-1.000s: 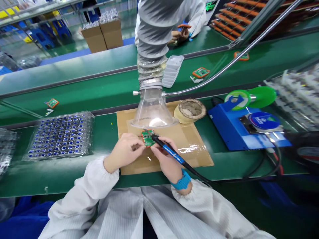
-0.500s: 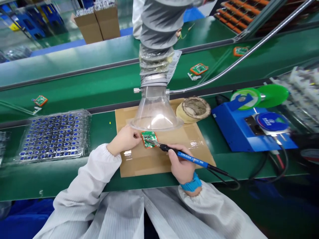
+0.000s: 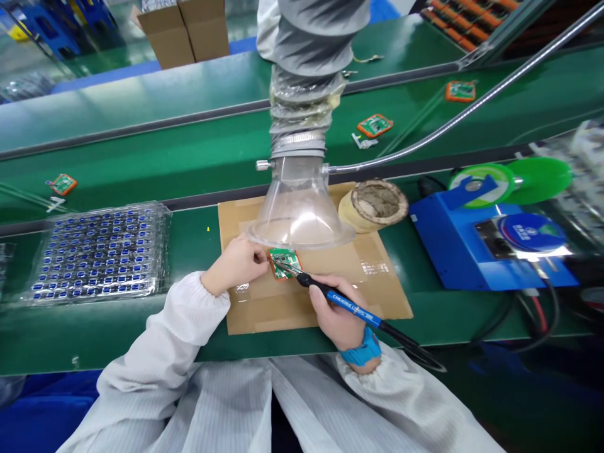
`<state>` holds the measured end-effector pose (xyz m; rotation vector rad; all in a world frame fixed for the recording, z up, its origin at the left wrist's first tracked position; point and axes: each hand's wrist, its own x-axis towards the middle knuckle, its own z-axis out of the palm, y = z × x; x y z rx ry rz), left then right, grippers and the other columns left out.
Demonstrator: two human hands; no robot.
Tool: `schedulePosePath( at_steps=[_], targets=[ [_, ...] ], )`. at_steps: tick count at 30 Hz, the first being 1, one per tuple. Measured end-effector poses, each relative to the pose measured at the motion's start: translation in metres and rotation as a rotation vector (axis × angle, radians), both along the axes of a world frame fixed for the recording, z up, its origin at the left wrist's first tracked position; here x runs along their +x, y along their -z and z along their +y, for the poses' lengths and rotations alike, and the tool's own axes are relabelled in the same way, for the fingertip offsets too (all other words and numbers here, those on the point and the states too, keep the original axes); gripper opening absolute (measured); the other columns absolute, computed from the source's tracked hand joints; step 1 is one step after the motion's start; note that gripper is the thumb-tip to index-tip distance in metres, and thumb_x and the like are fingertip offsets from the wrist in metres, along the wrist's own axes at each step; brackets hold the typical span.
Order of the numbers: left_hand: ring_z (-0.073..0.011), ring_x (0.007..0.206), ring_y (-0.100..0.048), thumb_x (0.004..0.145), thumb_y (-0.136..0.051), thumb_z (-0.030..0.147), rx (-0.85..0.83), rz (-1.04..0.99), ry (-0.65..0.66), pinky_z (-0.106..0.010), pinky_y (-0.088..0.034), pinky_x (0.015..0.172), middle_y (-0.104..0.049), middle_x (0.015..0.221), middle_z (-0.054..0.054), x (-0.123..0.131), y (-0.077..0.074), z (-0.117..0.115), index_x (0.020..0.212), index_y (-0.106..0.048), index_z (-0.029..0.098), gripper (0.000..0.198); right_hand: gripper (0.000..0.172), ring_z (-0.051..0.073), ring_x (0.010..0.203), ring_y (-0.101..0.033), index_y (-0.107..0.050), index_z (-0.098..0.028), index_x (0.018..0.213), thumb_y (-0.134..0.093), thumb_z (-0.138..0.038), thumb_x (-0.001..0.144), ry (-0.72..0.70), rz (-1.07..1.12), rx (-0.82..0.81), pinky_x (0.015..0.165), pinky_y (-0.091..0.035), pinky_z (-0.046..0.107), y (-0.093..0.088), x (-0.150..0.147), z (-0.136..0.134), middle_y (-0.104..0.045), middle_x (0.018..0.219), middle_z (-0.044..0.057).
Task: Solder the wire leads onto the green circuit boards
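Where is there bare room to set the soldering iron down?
Free: the green bench strip between the clear tray of blue parts and the brown cardboard sheet, and that sheet's near half. Crowded: the green circuit board under the clear funnel hood, where left hand and right hand with the blue-handled soldering iron meet; also around the blue station.

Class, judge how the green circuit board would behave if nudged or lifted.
Probably stiff and light: the circuit board is thin, flat and small. It likely slides on the glossy taped cardboard; the left hand holds its edge. Flat, so unlikely to roll.
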<state>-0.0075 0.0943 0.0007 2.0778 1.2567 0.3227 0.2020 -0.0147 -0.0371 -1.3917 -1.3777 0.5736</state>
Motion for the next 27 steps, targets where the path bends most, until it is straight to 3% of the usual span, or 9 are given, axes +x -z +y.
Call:
schedulePosePath(
  at_steps=[27],
  targets=[
    [-0.0139,0.067,-0.053,0.076,-0.061,0.008,-0.029,-0.026,-0.008,-0.027,-0.042,0.066,-0.063,0.063,0.000,-0.0010,0.0024,0.0007,0.057,-0.059,0.017,0.021,0.003,0.021,0.074,-0.075,-0.068,-0.024,0.091,-0.067,-0.026,0.089,-0.040,-0.123,0.100,0.064,-0.059,0.031,-0.0084,-0.0010,0.0026,-0.077,0.084,0.004]
  ],
)
